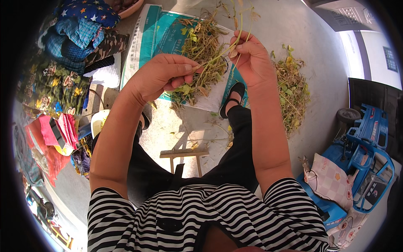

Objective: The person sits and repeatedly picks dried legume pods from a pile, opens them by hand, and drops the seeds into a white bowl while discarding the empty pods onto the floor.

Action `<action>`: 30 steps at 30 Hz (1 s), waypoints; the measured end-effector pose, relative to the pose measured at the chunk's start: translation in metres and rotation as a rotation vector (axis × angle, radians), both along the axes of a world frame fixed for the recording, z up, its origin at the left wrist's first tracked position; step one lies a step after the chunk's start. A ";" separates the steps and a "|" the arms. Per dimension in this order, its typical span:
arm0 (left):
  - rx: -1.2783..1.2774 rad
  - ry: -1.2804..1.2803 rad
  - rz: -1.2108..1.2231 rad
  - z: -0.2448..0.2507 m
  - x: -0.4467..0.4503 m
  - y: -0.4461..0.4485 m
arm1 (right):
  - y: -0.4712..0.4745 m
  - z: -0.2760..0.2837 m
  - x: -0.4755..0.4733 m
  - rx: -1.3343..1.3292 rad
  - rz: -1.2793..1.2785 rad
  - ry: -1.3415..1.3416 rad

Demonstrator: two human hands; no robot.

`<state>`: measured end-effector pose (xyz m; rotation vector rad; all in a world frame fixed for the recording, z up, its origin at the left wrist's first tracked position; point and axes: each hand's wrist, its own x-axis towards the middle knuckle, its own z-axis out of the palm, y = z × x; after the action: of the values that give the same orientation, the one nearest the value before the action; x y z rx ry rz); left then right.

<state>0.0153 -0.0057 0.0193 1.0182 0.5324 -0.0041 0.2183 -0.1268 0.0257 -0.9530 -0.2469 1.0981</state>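
Note:
My right hand (252, 60) pinches thin green-yellow stems of an uprooted bean plant (241, 23), whose upper ends rise past the top of the picture. A pale dry pod (233, 53) hangs by its fingertips. To the left, my left hand (167, 74) has thumb and forefinger closed on a slender tan bean pod (196, 67) near the lower stems. Below both hands lies a heap of dried bean plants (204, 47), with yellowed leaves and pods, on a flattened green-and-white woven sack (143, 41) that bears printing.
A second heap of plants (291, 91) lies on the concrete floor at right. Between my legs stands a small wooden stool (184, 153). Folded clothes and fabrics (59, 85) are piled at left, below a basin (133, 8). A blue cargo tricycle (362, 141) is parked at right.

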 end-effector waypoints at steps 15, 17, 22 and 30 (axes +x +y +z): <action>0.016 0.019 -0.053 -0.009 0.007 -0.018 | 0.001 -0.002 -0.005 -0.022 0.020 -0.065; 0.089 0.040 -0.025 -0.012 0.007 -0.017 | 0.002 -0.002 -0.006 -0.044 0.010 -0.084; 0.390 0.170 0.043 -0.019 0.007 -0.015 | 0.002 -0.002 -0.011 -0.083 0.063 -0.134; -0.003 0.086 0.206 -0.022 0.007 -0.001 | 0.003 -0.005 -0.012 -0.022 0.059 -0.068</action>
<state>0.0221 -0.0067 -0.0023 0.9601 0.7132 0.1346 0.2061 -0.1234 0.0203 -1.0093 -0.3215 1.1255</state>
